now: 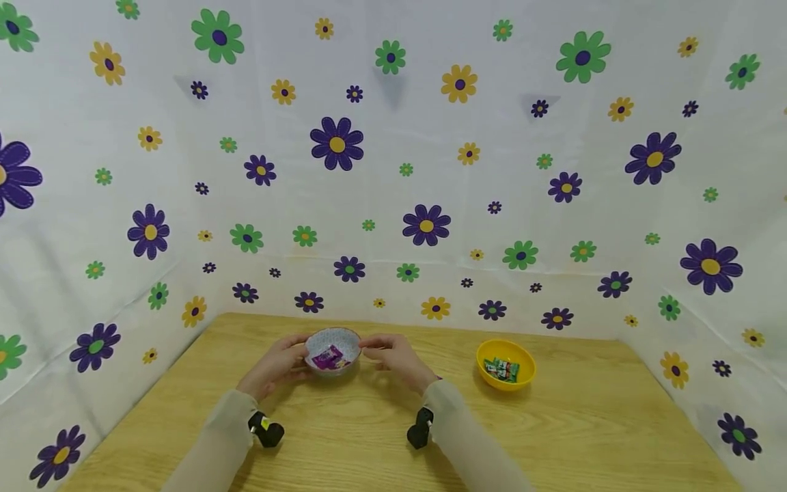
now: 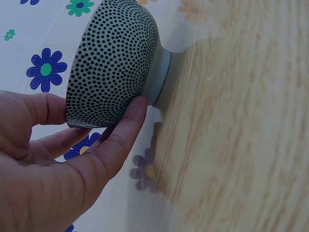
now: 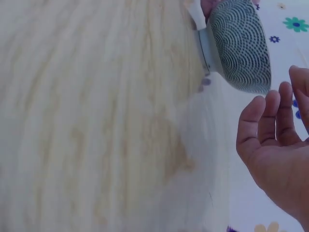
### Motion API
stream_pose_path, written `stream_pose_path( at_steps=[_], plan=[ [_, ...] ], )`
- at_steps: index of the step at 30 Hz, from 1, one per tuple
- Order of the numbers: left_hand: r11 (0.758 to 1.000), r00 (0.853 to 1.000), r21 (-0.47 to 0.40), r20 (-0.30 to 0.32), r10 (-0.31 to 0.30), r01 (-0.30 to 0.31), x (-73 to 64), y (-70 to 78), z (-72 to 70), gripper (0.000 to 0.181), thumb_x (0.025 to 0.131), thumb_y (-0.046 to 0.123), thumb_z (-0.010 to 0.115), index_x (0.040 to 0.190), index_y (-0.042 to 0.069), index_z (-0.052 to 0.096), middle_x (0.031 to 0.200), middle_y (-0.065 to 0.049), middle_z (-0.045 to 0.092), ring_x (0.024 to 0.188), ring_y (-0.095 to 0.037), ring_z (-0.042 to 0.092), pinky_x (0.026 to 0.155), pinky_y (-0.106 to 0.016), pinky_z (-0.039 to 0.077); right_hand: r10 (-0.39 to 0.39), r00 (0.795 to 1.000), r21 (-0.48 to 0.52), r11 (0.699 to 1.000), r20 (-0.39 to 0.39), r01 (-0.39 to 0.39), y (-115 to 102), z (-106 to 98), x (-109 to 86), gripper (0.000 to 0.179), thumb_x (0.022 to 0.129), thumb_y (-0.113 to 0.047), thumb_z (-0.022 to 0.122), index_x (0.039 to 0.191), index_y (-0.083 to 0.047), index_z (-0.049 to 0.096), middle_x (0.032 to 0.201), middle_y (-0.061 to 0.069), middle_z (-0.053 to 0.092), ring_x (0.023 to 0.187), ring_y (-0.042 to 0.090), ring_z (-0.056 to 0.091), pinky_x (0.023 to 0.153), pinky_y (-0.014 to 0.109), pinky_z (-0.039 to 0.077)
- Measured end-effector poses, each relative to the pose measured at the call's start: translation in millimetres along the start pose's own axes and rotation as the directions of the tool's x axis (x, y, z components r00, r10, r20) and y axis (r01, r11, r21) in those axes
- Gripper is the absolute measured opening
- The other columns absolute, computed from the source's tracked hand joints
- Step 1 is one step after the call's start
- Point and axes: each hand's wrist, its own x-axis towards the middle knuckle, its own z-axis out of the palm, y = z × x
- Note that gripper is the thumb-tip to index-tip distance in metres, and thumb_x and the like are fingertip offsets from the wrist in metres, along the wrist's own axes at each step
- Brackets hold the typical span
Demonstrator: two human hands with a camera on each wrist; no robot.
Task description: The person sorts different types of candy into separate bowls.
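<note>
A small patterned bowl (image 1: 333, 335) stands on the table toward the back, left of the middle, with purple-wrapped packets (image 1: 328, 357) inside. Its outer side, covered in dark dots, shows in the left wrist view. My left hand (image 1: 278, 365) grips the bowl from the left: the thumb is at the rim and a finger reaches down the side to near the foot. On the bowl's right side is my right hand (image 1: 398, 357), its fingers loosely bent. In the right wrist view those fingertips (image 3: 259, 102) appear just apart from the bowl's rim.
To the right on the wooden table (image 1: 584, 410) stands a yellow bowl (image 1: 507, 386) holding green-wrapped packets (image 1: 503, 370). A white cloth with printed flowers (image 1: 369, 205) hangs behind the table and along both sides. Each wrist wears a small black camera (image 1: 269, 433).
</note>
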Motion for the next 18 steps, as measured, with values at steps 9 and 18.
stream_pose_path(
  at_steps=[9,18],
  plan=[
    [1.000,1.000,-0.001,0.011,-0.003,0.003,-0.8,1.4,-1.0,0.049,0.104,0.013,0.040,0.149,-0.002,0.031,0.137,-0.027,0.048,0.105,-0.025,0.060,0.090,-0.040,0.056,0.045,0.998,-0.032,0.999,0.050,-0.043,1,-24,-6.5,0.034,0.097,-0.020,0.061,0.127,-0.003,0.064,0.133,0.009,0.062,0.117,0.021,0.060,0.100,0.047,0.049],
    [1.000,1.000,0.018,0.003,-0.016,0.016,-2.8,3.4,1.3,0.049,0.102,0.008,0.039,0.150,-0.002,0.031,0.140,-0.028,0.045,0.111,-0.029,0.058,0.092,-0.041,0.055,0.045,0.999,-0.123,0.991,-0.015,-0.046,5,-50,-15.4,0.032,0.096,-0.020,0.063,0.124,-0.003,0.066,0.129,0.007,0.065,0.105,0.014,0.060,0.089,0.038,0.050]
  ],
)
